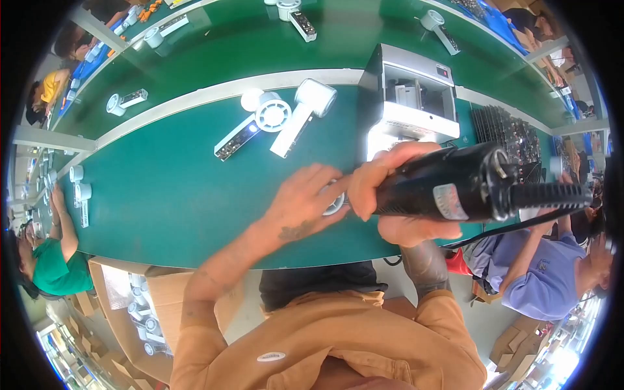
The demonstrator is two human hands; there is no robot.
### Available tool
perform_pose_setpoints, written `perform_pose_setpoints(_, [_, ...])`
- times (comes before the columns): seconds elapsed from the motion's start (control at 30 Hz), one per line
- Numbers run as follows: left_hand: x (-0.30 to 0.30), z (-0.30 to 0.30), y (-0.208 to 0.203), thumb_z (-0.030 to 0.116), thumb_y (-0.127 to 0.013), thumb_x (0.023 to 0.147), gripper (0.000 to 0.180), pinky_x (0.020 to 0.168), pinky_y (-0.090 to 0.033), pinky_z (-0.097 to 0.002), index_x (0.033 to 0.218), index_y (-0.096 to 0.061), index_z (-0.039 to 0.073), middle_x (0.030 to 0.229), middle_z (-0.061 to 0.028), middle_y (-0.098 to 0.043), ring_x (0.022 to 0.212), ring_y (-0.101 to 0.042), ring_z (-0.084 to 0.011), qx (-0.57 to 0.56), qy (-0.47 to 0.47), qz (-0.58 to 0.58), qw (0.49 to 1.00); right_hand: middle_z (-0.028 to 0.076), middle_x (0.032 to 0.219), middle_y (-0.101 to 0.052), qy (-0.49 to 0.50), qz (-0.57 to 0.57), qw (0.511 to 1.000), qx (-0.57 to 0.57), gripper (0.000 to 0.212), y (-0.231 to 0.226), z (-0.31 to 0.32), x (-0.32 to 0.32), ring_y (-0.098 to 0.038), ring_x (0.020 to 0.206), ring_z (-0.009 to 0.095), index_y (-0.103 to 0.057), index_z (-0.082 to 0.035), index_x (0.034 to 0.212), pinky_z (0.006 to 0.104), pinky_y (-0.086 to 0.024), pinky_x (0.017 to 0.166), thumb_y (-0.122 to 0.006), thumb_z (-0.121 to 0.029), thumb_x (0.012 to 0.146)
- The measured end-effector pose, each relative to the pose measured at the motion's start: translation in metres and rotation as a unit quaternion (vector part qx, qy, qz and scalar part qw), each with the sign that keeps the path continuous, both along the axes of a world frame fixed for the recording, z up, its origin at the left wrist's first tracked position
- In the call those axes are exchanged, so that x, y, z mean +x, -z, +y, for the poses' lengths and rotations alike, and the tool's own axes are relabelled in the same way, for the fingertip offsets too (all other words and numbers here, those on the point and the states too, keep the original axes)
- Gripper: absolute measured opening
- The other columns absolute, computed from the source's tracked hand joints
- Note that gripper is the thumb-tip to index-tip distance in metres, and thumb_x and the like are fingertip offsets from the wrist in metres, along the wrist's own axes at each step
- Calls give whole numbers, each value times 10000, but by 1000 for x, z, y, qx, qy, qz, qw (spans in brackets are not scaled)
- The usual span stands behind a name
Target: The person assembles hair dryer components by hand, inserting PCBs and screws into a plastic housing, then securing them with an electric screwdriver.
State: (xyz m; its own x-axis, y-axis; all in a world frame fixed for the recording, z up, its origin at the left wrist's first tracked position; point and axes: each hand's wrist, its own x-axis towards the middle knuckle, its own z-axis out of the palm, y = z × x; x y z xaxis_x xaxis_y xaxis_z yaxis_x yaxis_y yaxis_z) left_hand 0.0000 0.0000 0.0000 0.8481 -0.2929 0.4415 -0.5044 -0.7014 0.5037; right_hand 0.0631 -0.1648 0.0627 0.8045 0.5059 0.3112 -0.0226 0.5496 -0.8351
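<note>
My left hand is closed around a white round fan part on the green bench, mostly hidden by my fingers. Gripped in my right hand is a black electric screwdriver, its cable end toward the right. The driver's front end points at the fan part; its tip is hidden behind my fingers. Beyond my hands lie two white handheld fan bodies. One fan body has its handle open, with a circuit board and a small light showing. The other fan body lies beside it at a slant.
A silver and black box-shaped machine stands just past my right hand. Dark parts fill a rack at right. Several fan bodies lie on the far green belt. A cardboard box holds fan parts. Co-workers sit at both sides.
</note>
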Motion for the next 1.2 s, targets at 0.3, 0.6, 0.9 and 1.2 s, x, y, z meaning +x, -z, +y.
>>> perform_pose_setpoints(0.3, [3,0,-4,155,-790,743,374,759,-524,-392,1084,-666,63,1023,-67,-593,902,-599,-263,-9,23,-12,1000,101,612,-559,-63,-79,994,-50,948,-1,0,3,-557,513,204,-462,0,1091,339,-480,500,-604,-846,688])
perform_pose_setpoints(0.6, [-16,1,-27,315,-756,811,293,647,-498,-331,983,-645,105,888,-37,-557,803,-608,-215,236,-63,-13,970,80,588,-502,8,-63,996,66,914,-10,-12,5,-467,419,181,-416,-13,1180,333,-403,406,-380,-861,843])
perform_pose_setpoints(0.9, [-31,102,-96,181,-800,792,338,810,-529,-375,1053,-633,46,1091,-126,-635,951,-644,-317,70,-84,13,994,83,617,-541,47,-54,997,13,930,2,-28,23,-501,457,170,-442,-18,1172,311,-421,435,-423,-876,814])
perform_pose_setpoints(1.2, [118,222,-61,212,-778,845,326,892,-486,-409,1095,-638,56,1131,-148,-545,1055,-585,-332,109,-208,59,970,34,645,-574,7,-170,984,-55,520,30,-1,27,-540,532,110,-513,17,1233,264,-414,509,-649,-388,938])
